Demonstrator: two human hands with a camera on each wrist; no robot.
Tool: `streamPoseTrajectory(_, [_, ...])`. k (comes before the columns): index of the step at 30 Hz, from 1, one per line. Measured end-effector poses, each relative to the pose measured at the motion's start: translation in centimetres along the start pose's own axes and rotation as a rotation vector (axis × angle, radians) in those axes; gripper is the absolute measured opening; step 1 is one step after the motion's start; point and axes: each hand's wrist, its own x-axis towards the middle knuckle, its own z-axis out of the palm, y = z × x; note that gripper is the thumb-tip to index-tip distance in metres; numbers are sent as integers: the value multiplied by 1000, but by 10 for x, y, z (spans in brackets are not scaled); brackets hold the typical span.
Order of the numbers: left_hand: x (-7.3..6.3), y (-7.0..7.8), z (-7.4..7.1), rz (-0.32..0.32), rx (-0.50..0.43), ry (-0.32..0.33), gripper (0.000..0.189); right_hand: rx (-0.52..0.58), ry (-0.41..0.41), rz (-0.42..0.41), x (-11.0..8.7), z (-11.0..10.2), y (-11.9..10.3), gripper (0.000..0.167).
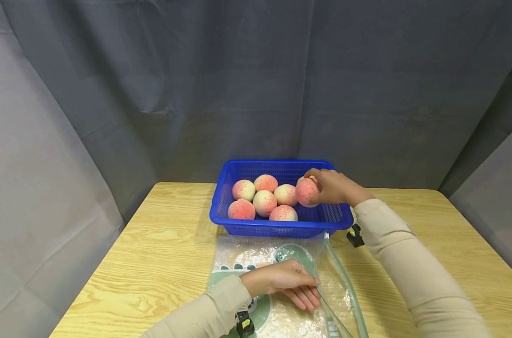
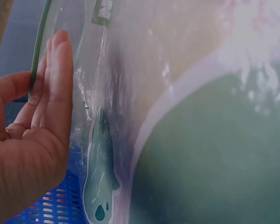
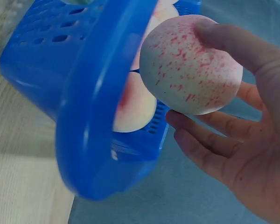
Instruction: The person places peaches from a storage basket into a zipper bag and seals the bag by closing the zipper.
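Blue basket [image 1: 281,225] of peaches [image 1: 264,203]; another peach [image 1: 306,193] in the right grip [image 1: 335,186]

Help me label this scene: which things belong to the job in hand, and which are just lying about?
Likely in the job: peach, held in the right hand; other peaches; basket; bag, touched by the left hand.
Just setting or worn: table; curtain; wristbands.
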Motion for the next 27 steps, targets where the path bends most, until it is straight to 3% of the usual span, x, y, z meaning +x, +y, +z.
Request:
streamPoseTrajectory(7, [1,-1,-1,0,17,0,37,12,109,-18,-25,-10,-3,62])
streamPoseTrajectory(14, [1,0,-1,10,16,23,36,77,185,-40,-66,-11,-9,68])
streamPoseTrajectory(20, [-1,2,-3,13,15,31,36,183,253,-105,-104,4,-13,69])
streamPoseTrajectory(27, [-2,3,-5,19,4,27,37,274,289,-120,-143,24,-18,70])
